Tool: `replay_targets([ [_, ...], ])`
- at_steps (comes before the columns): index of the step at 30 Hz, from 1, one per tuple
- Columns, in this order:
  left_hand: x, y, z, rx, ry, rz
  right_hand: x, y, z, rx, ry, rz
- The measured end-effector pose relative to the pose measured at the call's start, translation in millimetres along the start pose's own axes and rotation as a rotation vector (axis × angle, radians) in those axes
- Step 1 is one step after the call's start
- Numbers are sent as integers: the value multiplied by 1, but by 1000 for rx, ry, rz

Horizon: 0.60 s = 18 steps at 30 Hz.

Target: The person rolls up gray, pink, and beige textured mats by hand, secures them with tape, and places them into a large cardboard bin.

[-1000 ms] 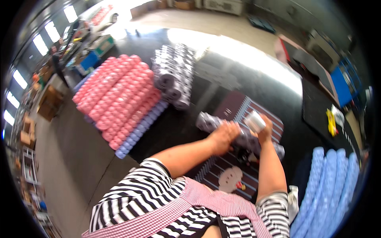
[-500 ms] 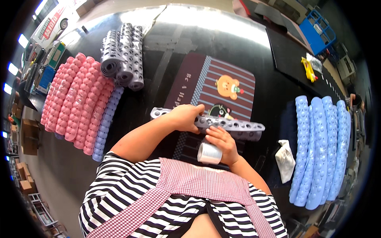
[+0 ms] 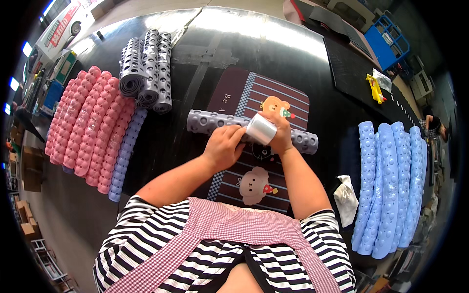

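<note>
A grey rolled-up mat [image 3: 205, 121] with round bumps lies crosswise in front of me, on top of a flat dark brown printed mat [image 3: 229, 93]. My left hand [image 3: 223, 147] is closed on the near side of the roll, left of its middle, fingers curled against it. My right hand [image 3: 280, 134] grips a roll of clear film [image 3: 262, 129] over the grey roll, right beside my left fingertips. Part of the grey roll is hidden behind the hands and the film. Whether a film strand runs onto the mat cannot be made out.
Pink rolled mats [image 3: 88, 127] lie at the left, with grey rolls [image 3: 154, 73] behind them. Blue rolled mats [image 3: 388, 190] lie at the right, beside a white pouch [image 3: 346, 201]. A yellow tool [image 3: 375, 90] lies farther back on the black table [image 3: 273, 44].
The grey roll has shifted away from me and turned, uncovering the printed animal nearest me. My right hand has lifted the film roll from the near side up over the grey roll.
</note>
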State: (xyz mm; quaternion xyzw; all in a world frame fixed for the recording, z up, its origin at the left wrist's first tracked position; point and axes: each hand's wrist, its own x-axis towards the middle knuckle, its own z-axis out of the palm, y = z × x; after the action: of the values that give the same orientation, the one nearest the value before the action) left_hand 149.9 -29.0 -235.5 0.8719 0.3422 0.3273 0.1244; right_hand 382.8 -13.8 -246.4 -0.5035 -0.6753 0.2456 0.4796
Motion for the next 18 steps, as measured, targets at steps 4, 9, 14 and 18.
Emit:
replay_targets([
  [4, -4, -17, 19, 226, -142, 107, 45, 34, -14, -154, -67, -159],
  [9, 61, -56, 25, 308, -318, -53, 54, 24, -7, 48, -28, -51],
  [14, 126, -81, 30, 390, -453, -125, 16, 39, 13, -392, -49, -303],
  [18, 143, -81, 35, 411, -542, -133, 13, 37, 12, -492, -100, -232],
])
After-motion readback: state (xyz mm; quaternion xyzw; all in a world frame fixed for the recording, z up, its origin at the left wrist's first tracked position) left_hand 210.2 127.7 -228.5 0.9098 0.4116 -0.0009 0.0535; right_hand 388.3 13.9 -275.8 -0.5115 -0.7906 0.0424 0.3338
